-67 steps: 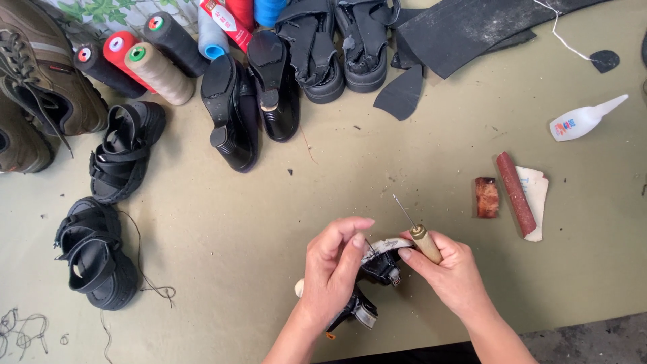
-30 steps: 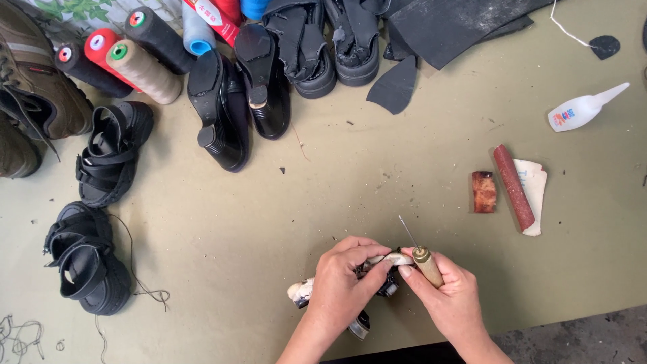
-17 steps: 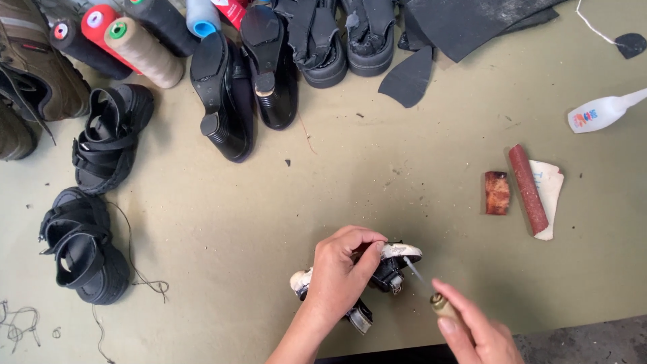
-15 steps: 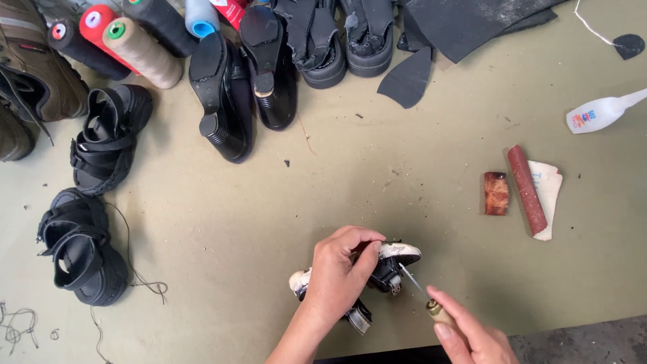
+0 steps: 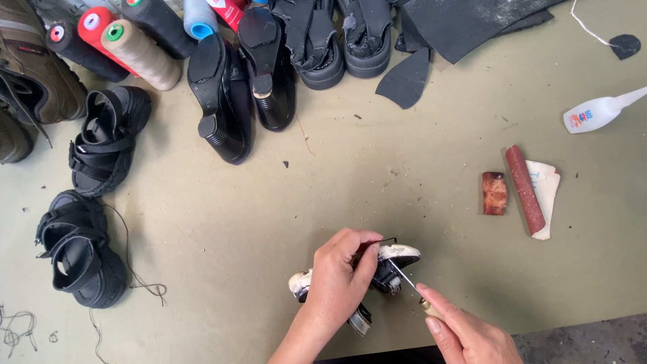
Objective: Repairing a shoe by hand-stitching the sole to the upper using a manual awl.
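My left hand (image 5: 339,285) grips a small sandal (image 5: 397,256) with a white sole and black straps, pressed against the green table near its front edge. My right hand (image 5: 465,331) holds a sewing awl (image 5: 406,282). Its thin metal needle points up and left into the sandal's strap area. A dark thread loop shows just above my left fingers.
Black sandals (image 5: 81,253) lie at the left, thread cones (image 5: 138,54) and black heeled shoes (image 5: 236,87) at the back. A glue bottle (image 5: 596,113), a red-brown stick (image 5: 525,190) on paper and a small brown block (image 5: 494,193) lie at the right. Loose thread trails at the lower left.
My right hand drew back from the sandal toward me, then brought the awl's needle up to it again. My left hand kept its hold.
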